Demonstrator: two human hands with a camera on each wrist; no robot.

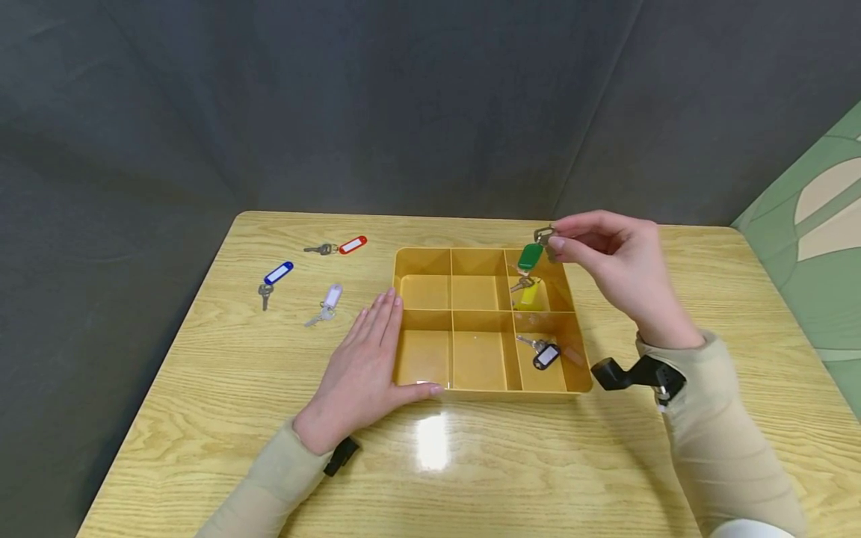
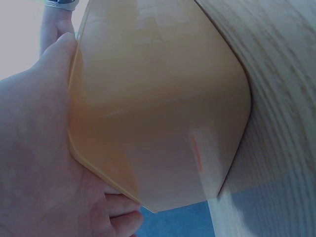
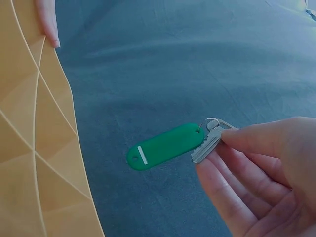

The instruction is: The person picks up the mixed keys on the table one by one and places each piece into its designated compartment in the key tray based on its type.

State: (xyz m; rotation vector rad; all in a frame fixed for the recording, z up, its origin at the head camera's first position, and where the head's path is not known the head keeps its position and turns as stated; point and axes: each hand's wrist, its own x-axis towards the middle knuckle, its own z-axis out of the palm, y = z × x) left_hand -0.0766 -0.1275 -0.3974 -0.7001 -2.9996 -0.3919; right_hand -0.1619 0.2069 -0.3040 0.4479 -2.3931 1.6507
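Between thumb and fingers, my right hand [image 1: 615,261] pinches a key [image 3: 208,143] whose green tag [image 3: 165,147] dangles from a ring. In the head view this green tag hangs over the back right compartment of a yellow-orange divided tray [image 1: 479,311]. A key with a yellow tag [image 1: 530,294] lies in that compartment. The front right compartment holds a key with a black-rimmed tag [image 1: 546,356]. Resting on the tray's left front corner is my left hand [image 1: 363,366], its fingers straight along the left side and the thumb on the front rim.
Left of the tray, keys lie on the wooden table [image 1: 222,381] with a red tag [image 1: 353,245], a blue tag [image 1: 279,273] and a pale lilac tag [image 1: 332,296]. A dark cloth [image 1: 403,112] hangs behind the table. A green patterned surface [image 1: 814,246] is at the right.
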